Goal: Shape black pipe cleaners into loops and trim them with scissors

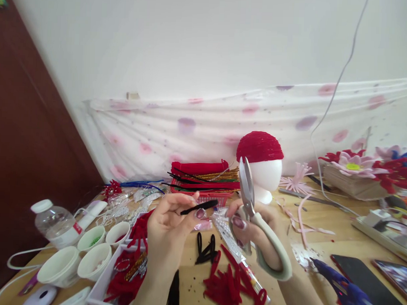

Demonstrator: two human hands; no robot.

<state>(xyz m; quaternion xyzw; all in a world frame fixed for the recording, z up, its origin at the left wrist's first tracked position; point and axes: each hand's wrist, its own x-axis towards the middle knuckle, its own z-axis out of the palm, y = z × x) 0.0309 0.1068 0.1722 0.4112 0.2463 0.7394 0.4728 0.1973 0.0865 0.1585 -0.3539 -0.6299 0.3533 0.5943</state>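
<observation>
My left hand pinches a short piece of black chenille stem between thumb and fingers, held above the table. In my right hand are scissors with pale handles, their blades pointing up and almost closed. The blades are apart from the black piece. Below, several black chenille loops lie on the wood, and in front of them is a pile of red chenille pieces. Long black stems show partly behind my left forearm.
A red basket of chenille stems stands behind my hands, beside a white foam head wearing a red cap. Paper cups, a bottle and a white box sit left. At right are a glue gun and a phone.
</observation>
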